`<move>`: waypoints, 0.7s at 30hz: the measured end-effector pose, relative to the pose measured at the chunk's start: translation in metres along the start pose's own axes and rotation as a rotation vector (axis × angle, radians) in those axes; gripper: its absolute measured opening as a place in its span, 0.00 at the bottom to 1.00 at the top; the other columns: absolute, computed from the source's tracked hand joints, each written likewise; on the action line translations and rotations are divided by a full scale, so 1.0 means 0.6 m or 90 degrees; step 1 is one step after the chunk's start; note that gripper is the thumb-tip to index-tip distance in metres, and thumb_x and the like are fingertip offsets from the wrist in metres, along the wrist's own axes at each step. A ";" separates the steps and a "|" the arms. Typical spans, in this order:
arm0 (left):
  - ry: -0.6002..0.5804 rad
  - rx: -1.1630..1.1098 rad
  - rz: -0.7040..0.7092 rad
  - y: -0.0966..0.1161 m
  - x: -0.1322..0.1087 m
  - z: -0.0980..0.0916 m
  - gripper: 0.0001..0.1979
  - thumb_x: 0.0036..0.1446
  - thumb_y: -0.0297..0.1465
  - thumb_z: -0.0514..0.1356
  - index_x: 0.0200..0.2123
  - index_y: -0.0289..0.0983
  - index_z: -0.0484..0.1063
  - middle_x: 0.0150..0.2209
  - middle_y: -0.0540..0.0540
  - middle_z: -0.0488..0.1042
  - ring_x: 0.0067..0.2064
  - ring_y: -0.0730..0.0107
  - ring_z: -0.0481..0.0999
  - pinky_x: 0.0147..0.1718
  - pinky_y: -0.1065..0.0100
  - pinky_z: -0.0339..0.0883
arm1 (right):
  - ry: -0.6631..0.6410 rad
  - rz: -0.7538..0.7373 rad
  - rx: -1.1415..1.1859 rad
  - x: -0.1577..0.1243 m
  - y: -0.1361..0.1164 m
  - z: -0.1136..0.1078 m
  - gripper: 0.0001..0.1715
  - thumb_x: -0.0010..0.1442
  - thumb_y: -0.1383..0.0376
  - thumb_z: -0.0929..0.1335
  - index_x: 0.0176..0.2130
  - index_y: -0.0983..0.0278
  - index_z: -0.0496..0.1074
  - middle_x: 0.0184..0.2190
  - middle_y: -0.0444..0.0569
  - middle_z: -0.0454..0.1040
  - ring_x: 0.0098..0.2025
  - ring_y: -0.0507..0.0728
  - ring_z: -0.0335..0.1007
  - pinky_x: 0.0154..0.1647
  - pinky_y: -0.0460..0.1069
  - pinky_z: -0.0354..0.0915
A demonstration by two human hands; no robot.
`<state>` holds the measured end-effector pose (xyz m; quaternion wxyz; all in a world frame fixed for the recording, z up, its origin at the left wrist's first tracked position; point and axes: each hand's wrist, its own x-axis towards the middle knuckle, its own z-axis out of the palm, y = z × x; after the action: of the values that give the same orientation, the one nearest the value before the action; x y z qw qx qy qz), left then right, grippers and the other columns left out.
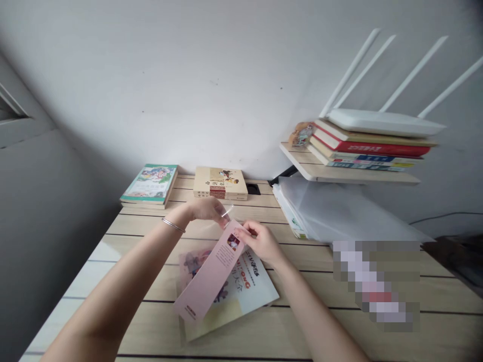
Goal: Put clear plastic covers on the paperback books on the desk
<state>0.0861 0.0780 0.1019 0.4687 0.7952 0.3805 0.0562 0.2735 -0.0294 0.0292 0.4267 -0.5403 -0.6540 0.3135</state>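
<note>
The right hand [262, 244] pinches the upper end of a pink strip [211, 281] between thumb and fingers, the gap between them closed down to the thickness of the strip. Just beside it, the left hand [207, 208] has its fingertips drawn together, seemingly on a glinting bit of clear film [227, 213]; from where I stand I can't tell whether that film is a loose piece or a sleeve around the strip.

The strip slants across a book [260, 286], its printed face up and its lower end towards the person; whether it touches the cover, I can't say. The book lies closed and flat on the slatted table [154, 332], with neither hand gripping it.

I'd judge the work to be partway: the strip is up in the fingers, but it isn't set down, and the film doesn't look parted from it.

Farther out, nothing is being handled. The green-edged books [151, 183] sit squarely at the back left, the cream books [221, 181] lie stacked near the wall, and a clear plastic sheet [339, 206] spreads on the right, below the shelf [313, 171] where a white router [381, 123] tops another pile
</note>
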 end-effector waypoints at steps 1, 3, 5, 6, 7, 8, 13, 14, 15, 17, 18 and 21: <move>0.002 0.011 -0.004 0.004 0.000 0.000 0.07 0.36 0.30 0.68 0.25 0.42 0.79 0.27 0.48 0.80 0.34 0.60 0.76 0.33 0.67 0.62 | 0.003 0.005 -0.001 -0.001 0.002 0.001 0.19 0.57 0.55 0.67 0.22 0.61 0.61 0.21 0.40 0.60 0.25 0.52 0.55 0.27 0.47 0.55; 0.008 0.029 -0.010 0.009 -0.002 0.000 0.05 0.37 0.32 0.68 0.24 0.41 0.79 0.26 0.47 0.80 0.33 0.61 0.75 0.31 0.68 0.61 | 0.016 0.013 0.001 -0.002 0.006 0.004 0.19 0.57 0.53 0.67 0.23 0.61 0.62 0.20 0.40 0.60 0.24 0.52 0.55 0.26 0.47 0.54; 0.027 0.035 -0.017 0.008 -0.011 -0.005 0.07 0.42 0.36 0.66 0.25 0.40 0.79 0.27 0.47 0.80 0.32 0.63 0.74 0.30 0.68 0.60 | 0.046 0.014 0.006 -0.002 0.012 0.007 0.19 0.58 0.53 0.66 0.24 0.61 0.62 0.20 0.40 0.60 0.24 0.51 0.55 0.26 0.47 0.53; 0.048 0.032 -0.022 0.004 -0.018 -0.009 0.09 0.44 0.39 0.64 0.27 0.40 0.78 0.28 0.46 0.80 0.31 0.64 0.73 0.29 0.68 0.60 | 0.066 0.013 0.008 -0.002 0.014 0.009 0.19 0.58 0.52 0.66 0.24 0.61 0.62 0.20 0.40 0.60 0.24 0.51 0.54 0.25 0.47 0.53; 0.083 0.026 -0.030 -0.002 -0.027 -0.015 0.12 0.47 0.42 0.63 0.29 0.39 0.78 0.29 0.46 0.80 0.31 0.64 0.73 0.29 0.68 0.60 | 0.085 0.013 0.010 -0.002 0.017 0.010 0.20 0.58 0.52 0.66 0.23 0.61 0.61 0.19 0.39 0.59 0.23 0.51 0.53 0.25 0.46 0.53; 0.136 0.012 -0.047 -0.012 -0.039 -0.021 0.15 0.48 0.44 0.61 0.30 0.39 0.77 0.31 0.45 0.80 0.31 0.65 0.73 0.28 0.68 0.60 | 0.101 0.014 0.013 -0.002 0.019 0.011 0.20 0.58 0.52 0.66 0.23 0.61 0.61 0.19 0.39 0.58 0.23 0.51 0.53 0.25 0.46 0.53; 0.414 -0.070 -0.200 -0.086 -0.130 -0.025 0.25 0.50 0.51 0.54 0.34 0.35 0.75 0.39 0.37 0.78 0.32 0.61 0.73 0.25 0.68 0.58 | 0.143 0.021 0.025 -0.001 0.024 0.018 0.20 0.58 0.52 0.66 0.24 0.61 0.62 0.20 0.40 0.59 0.23 0.51 0.53 0.25 0.46 0.53; 0.433 -0.090 -0.220 -0.100 -0.151 -0.015 0.27 0.51 0.53 0.52 0.36 0.34 0.74 0.41 0.36 0.77 0.33 0.60 0.73 0.23 0.68 0.57 | 0.155 0.025 0.026 -0.002 0.024 0.019 0.20 0.58 0.51 0.66 0.24 0.61 0.61 0.20 0.39 0.59 0.23 0.51 0.53 0.25 0.46 0.53; 0.454 -0.167 -0.242 -0.110 -0.172 -0.001 0.30 0.50 0.55 0.52 0.38 0.34 0.73 0.42 0.35 0.77 0.34 0.59 0.74 0.22 0.69 0.55 | 0.169 0.029 0.026 -0.002 0.024 0.021 0.20 0.57 0.51 0.66 0.24 0.61 0.61 0.19 0.39 0.59 0.23 0.51 0.53 0.25 0.46 0.53; 0.427 -0.343 -0.230 -0.118 -0.206 0.033 0.32 0.49 0.56 0.53 0.42 0.35 0.73 0.45 0.36 0.77 0.40 0.56 0.75 0.21 0.71 0.53 | 0.194 0.037 0.026 -0.003 0.023 0.025 0.21 0.57 0.50 0.66 0.24 0.61 0.60 0.19 0.39 0.58 0.23 0.50 0.52 0.24 0.46 0.52; 0.405 -0.413 -0.207 -0.116 -0.218 0.051 0.32 0.50 0.57 0.52 0.42 0.35 0.73 0.46 0.36 0.76 0.43 0.55 0.75 0.21 0.71 0.52 | 0.205 0.039 0.025 -0.004 0.023 0.027 0.21 0.58 0.49 0.65 0.23 0.61 0.60 0.19 0.39 0.57 0.23 0.50 0.52 0.24 0.46 0.52; 0.422 -0.533 -0.155 -0.088 -0.235 0.097 0.31 0.50 0.57 0.54 0.43 0.36 0.73 0.48 0.35 0.75 0.46 0.55 0.74 0.21 0.71 0.54 | 0.239 0.042 0.007 -0.007 0.023 0.033 0.22 0.58 0.48 0.65 0.24 0.61 0.60 0.18 0.38 0.57 0.22 0.50 0.51 0.24 0.45 0.52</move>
<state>-0.0165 -0.0414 0.0659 0.6032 0.4306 0.5425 0.3955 0.2620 -0.0294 0.0079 0.5339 -0.6083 -0.5427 0.2247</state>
